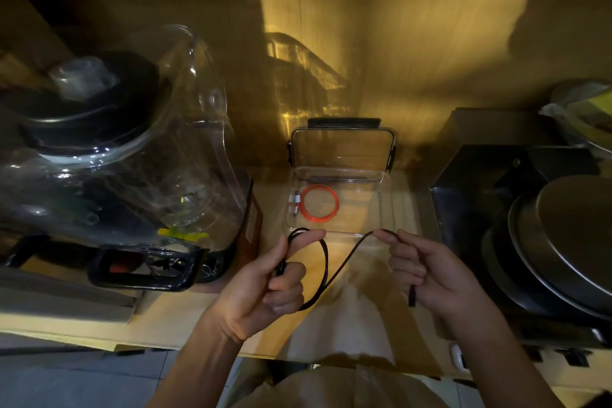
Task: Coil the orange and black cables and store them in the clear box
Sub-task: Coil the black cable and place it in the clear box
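The clear box (381,209) stands open on the wooden counter, its lid (342,152) tilted up at the back. Inside it lies the orange cable (335,200), coiled in a ring with its white plugs at the left. In front of the box I hold the black cable (334,270) in the air. My left hand (265,288) grips one end and a loop of it. My right hand (430,272) pinches the cable near its other end, and the black plug hangs below the fingers. The cable sags between both hands.
A large blender with a clear jar (139,156) stands left of the box. Dark steel pans and round lids (546,242) are stacked at the right. A wooden wall (397,43) rises behind the box. The counter's front edge (165,341) runs just below my wrists.
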